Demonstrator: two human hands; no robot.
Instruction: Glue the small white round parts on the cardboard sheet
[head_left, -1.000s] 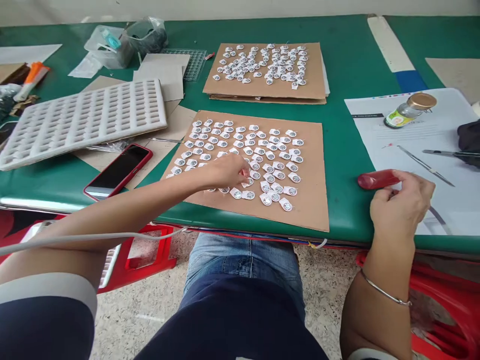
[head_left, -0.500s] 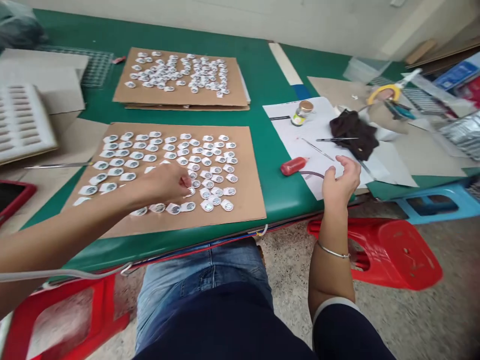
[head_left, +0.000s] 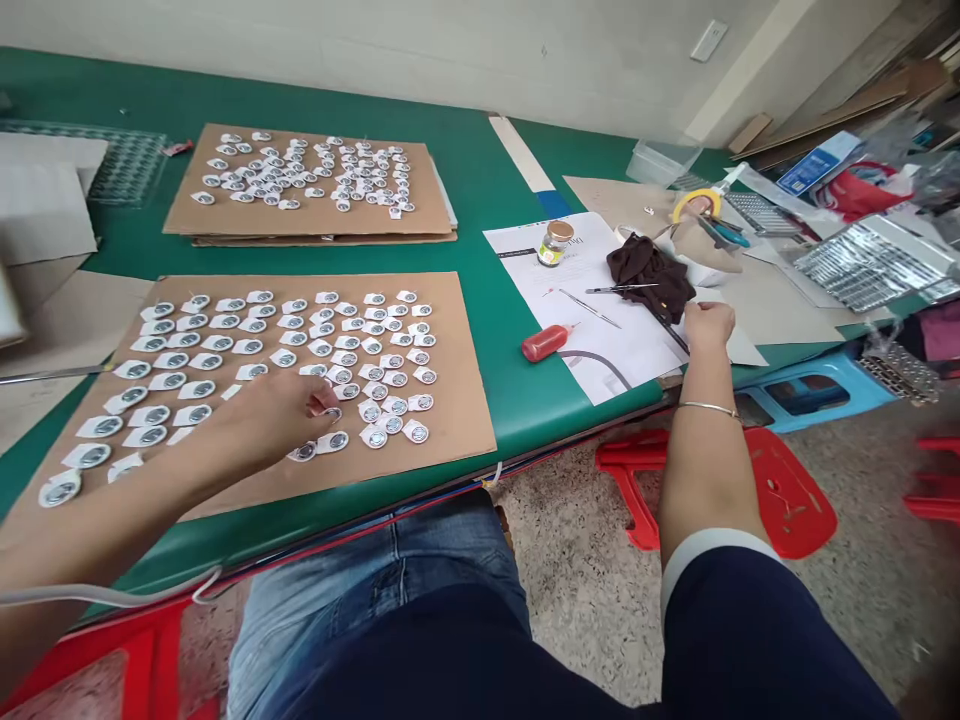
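Brown cloth [head_left: 651,275] lies just beyond and left of my right hand [head_left: 709,328], the nearer one; a slim black tool [head_left: 670,331] slants from it toward me. I see those fingers curled, contents hidden; my left hand [head_left: 294,412] touches a disc-faced white tag [head_left: 331,413] over cardboard [head_left: 471,420], pinch uncertain.

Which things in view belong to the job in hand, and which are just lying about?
Probably part of the job:
White tags, with the left hand over them
Front cardboard, under those tags
Dark cloth, near the right hand
Red bottle, between the hands

Probably just lying about:
Silver sheet
Clear plastic box
Red stool
Blue stool
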